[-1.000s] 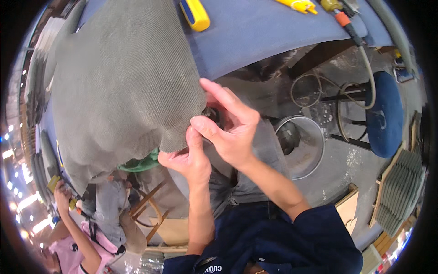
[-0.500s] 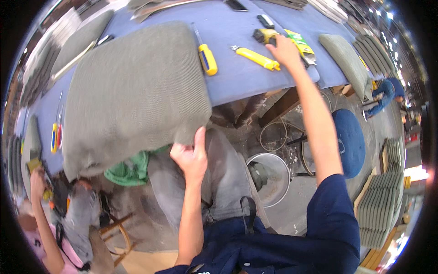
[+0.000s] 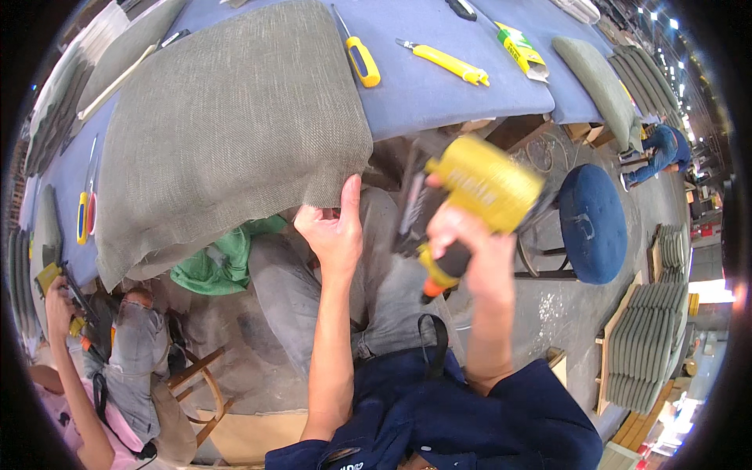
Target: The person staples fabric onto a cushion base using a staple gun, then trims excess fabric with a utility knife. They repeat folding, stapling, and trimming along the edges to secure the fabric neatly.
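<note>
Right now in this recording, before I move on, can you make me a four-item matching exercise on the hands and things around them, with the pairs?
1. Left hand
2. Right hand
3. Round stool
4. Crumpled cloth

A. Blue seat
B. Holding the yellow tool
C. Green, below the fabric's near edge
D. Holding the corner of the grey fabric

Pairs: 1-D, 2-B, 3-A, 4-C

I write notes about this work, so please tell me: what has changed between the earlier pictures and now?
The right hand moved off the grey fabric, took the yellow power tool from the blue table and brought it toward the body. The left hand stays at the fabric's corner; the yellow screwdriver and yellow cutter stay on the table.
</note>
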`<state>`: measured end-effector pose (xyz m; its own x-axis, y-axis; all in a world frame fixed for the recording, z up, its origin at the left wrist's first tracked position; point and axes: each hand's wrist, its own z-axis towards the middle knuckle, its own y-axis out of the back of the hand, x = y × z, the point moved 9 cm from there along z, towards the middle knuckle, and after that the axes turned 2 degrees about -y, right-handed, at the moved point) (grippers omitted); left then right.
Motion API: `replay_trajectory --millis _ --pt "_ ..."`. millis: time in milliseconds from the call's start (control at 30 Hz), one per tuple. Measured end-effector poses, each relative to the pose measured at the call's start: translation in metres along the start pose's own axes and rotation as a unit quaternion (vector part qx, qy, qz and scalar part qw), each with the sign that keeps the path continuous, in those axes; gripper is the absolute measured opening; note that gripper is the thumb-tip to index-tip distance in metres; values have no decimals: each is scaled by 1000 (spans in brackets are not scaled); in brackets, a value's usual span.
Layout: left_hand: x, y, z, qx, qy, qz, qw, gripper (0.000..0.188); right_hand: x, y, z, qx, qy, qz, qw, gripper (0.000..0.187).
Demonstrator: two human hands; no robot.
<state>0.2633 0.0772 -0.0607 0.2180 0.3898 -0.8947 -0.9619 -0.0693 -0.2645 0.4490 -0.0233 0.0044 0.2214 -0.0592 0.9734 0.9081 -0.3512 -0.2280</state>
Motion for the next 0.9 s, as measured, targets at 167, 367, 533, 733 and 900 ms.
replay_trajectory --millis 167,367,533,733,900 --pt "-1 0 2 13 -10 34 999 13 -80 -11 -24 -33 59 -101 993 19" --pt "3 -2 1 -9 11 -7 1000 10 -71 -23 -25 -54 142 -281 948 22" --pt "-1 0 2 -10 -17 26 999 9 -87 -27 -21 -34 121 -318 940 28" --pt "-1 4 4 -5 -27 66 997 11 -63 -44 -17 -52 278 -315 906 35" --pt "-3 3 8 12 -29 59 998 13 -48 -57 -15 -37 297 -441 846 38"
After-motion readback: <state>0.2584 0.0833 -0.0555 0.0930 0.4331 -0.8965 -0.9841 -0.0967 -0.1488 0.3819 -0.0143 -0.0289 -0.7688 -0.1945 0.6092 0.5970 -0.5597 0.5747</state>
